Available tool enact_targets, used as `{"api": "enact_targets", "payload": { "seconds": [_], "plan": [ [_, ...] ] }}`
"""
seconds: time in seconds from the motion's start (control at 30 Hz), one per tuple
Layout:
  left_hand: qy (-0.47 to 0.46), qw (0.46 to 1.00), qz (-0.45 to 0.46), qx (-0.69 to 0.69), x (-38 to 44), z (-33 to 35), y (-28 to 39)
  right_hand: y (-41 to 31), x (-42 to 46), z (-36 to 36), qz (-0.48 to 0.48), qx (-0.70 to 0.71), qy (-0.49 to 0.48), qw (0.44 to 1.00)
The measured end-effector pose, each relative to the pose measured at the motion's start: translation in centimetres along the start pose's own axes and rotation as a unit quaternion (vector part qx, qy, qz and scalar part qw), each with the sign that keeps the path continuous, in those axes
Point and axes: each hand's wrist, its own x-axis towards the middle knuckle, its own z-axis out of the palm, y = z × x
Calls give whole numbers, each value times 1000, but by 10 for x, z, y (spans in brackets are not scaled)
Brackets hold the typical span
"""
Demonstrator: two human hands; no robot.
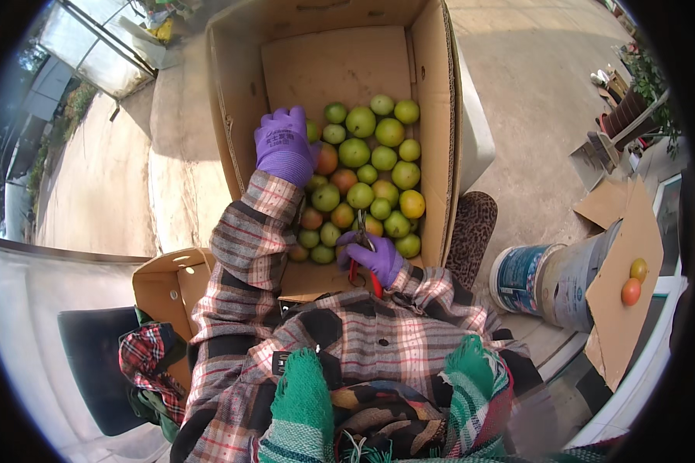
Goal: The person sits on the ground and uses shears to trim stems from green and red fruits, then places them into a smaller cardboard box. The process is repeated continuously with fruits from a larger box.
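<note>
A cardboard box [434, 133] stands before me, its floor partly covered by one layer of mostly green tomatoes [354, 153], some turning orange. My left hand [286, 144], in a purple glove, is inside the box by its left wall. Beside its thumb and fingers are a green tomato [312, 131] and an orange one [326, 159]; the palm is hidden, so a grip cannot be made out. In my right hand [382, 260], gloved alike, is a pair of red-handled snips [361, 226], blades pointing away from me over the nearer tomatoes.
A second cardboard box [171, 278] is at lower left, near a dark chair back [95, 370] with clothing. To the right, buckets [524, 278] stand beside a cardboard sheet [614, 324] bearing two tomatoes [631, 291]. Farther off are a broom [603, 150] and dustpan [585, 162].
</note>
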Motion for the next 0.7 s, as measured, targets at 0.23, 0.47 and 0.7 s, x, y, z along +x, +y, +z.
{"api": "enact_targets", "payload": {
  "seconds": [0.23, 0.47, 0.7],
  "plan": [
    [-301, 770, -39, -562, -86, -31, -17, -2, -1, 1, -46, 22, 29, 998],
    [-165, 833, 4, -528, -143, 20, 8, 5, -3, 2, -126, -162, 76, 976],
    [-225, 670, -84, -703, -151, 18, 1, -2, -8, 6, -112, -243, 94, 959]
  ]
}}
